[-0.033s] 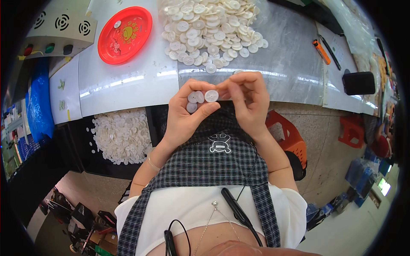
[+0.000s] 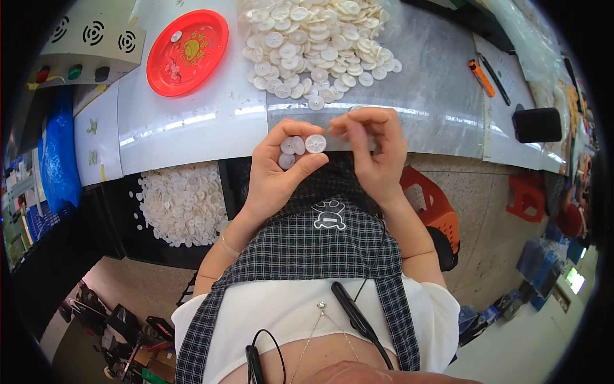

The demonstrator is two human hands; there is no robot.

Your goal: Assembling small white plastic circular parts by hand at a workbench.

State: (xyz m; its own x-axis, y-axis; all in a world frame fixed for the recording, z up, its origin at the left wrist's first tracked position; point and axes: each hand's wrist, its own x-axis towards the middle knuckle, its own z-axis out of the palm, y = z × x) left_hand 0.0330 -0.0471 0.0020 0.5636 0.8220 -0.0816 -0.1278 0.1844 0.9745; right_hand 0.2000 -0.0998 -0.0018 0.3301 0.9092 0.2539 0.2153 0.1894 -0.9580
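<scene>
My left hand is closed round several small white plastic discs. One disc faces up between thumb and forefinger, with a small hub and spoke-like ribs; other discs lie against the fingers beside it. Just to the right of that disc hovers my right hand, apart from it. Its fingers are bent, and the fingertips are smeared by motion, so whether they hold anything is unclear. Part of a single white disc shows behind the right knuckles. On the table beyond the hands lies a large heap of white discs.
A red plate with one disc on it lies at the far left. Below the table edge, a black bin is full of white pieces. An orange cutter, a black pen and a phone are at right.
My right fingertips have moved a little to the right, off the disc in my left hand. That disc has shifted very slightly; my left hand keeps its grip.
</scene>
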